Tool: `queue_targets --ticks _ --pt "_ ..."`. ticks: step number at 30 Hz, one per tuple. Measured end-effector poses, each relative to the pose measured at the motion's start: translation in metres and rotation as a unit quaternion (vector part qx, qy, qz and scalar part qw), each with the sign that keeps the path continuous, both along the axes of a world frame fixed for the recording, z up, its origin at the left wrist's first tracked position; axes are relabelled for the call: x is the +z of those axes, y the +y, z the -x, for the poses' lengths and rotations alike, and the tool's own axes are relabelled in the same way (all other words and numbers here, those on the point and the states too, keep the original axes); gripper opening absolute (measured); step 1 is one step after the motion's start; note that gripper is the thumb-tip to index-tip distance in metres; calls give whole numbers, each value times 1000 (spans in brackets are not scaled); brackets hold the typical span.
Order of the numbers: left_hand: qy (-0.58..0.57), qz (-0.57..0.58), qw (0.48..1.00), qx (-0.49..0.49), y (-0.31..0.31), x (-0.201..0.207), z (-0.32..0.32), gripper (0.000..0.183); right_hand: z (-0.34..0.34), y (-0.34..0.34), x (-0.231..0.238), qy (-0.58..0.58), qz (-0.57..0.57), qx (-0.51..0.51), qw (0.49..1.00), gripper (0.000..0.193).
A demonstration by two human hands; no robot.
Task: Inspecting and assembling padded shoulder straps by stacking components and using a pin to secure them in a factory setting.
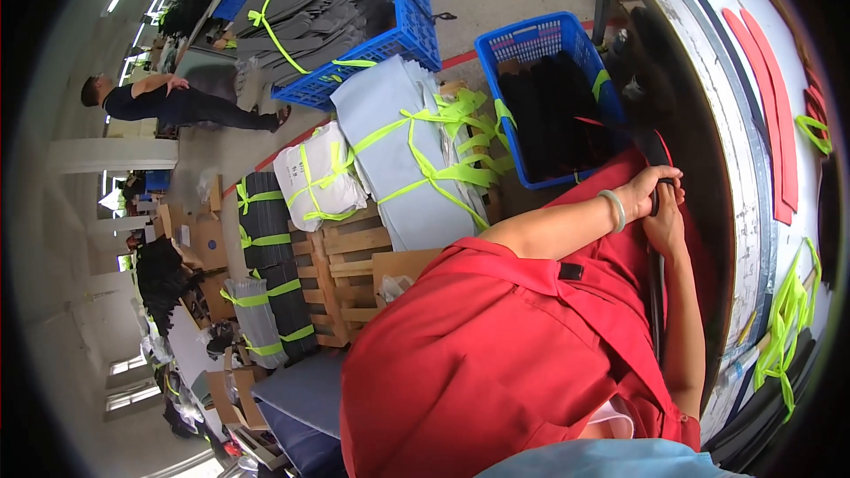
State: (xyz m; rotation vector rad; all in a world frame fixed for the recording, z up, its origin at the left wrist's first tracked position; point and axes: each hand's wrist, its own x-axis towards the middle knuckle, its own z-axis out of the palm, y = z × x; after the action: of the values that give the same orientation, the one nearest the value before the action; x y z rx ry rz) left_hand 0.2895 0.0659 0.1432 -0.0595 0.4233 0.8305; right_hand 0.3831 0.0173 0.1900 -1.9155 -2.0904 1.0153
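My left hand (644,193), with a pale bangle on the wrist, is closed round a long black strip (653,146) near the red apron (505,345). Close against it, my right hand (666,226) is also closed on the strip. One end of the strip stands up past the fingers and shows a thin red edge. A dark length of it hangs down beside the right forearm. The fingertips partly cover the spot where both hands grip. Just beyond the hands stands a blue crate (549,26) with black pieces inside.
A worn white table (753,168) runs along the right, with red strips (770,115) and yellow-green ties (786,327) on it. Tied grey-blue sheets (398,159), a white bundle (319,177) and wooden pallets (341,270) lie left. Another person (190,99) is farther off.
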Motion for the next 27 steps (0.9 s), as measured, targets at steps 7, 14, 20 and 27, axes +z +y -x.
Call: queue_targets --ticks 7,14,20,27 --pt "-1 38 999 21 5 -4 -6 19 0 -6 6 18 11 -25 999 46" --pt "-46 18 999 -22 7 -1 -1 28 0 -22 21 38 -42 -22 998 68" --pt "-59 57 996 -37 5 10 -2 28 -10 -2 10 18 -10 1 1000 76" --pt "-10 36 999 14 6 -8 -1 19 -2 6 2 4 55 0 998 59"
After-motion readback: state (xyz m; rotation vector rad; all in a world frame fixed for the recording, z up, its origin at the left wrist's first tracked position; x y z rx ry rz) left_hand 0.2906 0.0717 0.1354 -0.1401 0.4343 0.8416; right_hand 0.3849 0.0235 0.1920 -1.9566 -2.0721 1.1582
